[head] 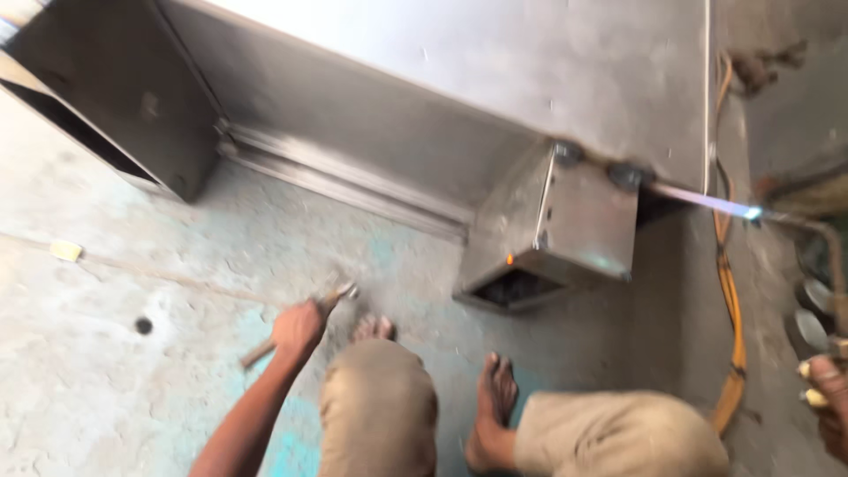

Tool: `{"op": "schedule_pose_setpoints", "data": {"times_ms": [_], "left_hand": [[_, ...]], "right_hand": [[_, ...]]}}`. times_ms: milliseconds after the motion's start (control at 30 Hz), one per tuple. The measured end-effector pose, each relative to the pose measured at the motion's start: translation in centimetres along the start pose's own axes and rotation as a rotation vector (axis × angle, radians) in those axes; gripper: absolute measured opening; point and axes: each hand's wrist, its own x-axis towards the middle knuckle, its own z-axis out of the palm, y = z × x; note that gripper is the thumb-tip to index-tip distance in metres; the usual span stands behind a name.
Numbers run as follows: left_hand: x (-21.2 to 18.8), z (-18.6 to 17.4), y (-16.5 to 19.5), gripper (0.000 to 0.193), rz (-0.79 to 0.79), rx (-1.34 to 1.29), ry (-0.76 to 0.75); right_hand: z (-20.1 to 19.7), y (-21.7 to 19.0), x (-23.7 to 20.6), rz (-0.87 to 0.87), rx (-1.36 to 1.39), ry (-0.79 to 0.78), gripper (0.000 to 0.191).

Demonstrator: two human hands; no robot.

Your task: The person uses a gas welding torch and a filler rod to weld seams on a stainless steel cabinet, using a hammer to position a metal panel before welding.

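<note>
The left hand has its fingers wrapped around a hammer; its blurred head pokes out just above them. The right hand is cut by the frame edge, fingers unclear, at a torch whose flame reaches a steel box.

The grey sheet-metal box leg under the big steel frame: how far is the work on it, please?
Seemingly done: the grey sheet-metal box leg already sits under the large grey steel frame, with two dark spots at the joint. In hand: the left hand grips a wooden-handled hammer; the right hand holds a torch whose blue flame points at the joint. What is left cannot be judged; the picture is blurred.
</note>
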Motion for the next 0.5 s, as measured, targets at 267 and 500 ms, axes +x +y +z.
{"op": "schedule_pose_setpoints", "data": {"times_ms": [267,500], "left_hand": [[3.5,-13.6,3.1,0.018,0.162,-0.252,0.830],[12.2,-27.2,13.1,0.024,0.196,-0.134,0.853]], "right_hand": [[4.7,-8.7,1.0,-0.493,-0.146,0.287,0.046],[4.2,-15.0,2.5,-0.881,-0.165,0.399,0.042]]}}
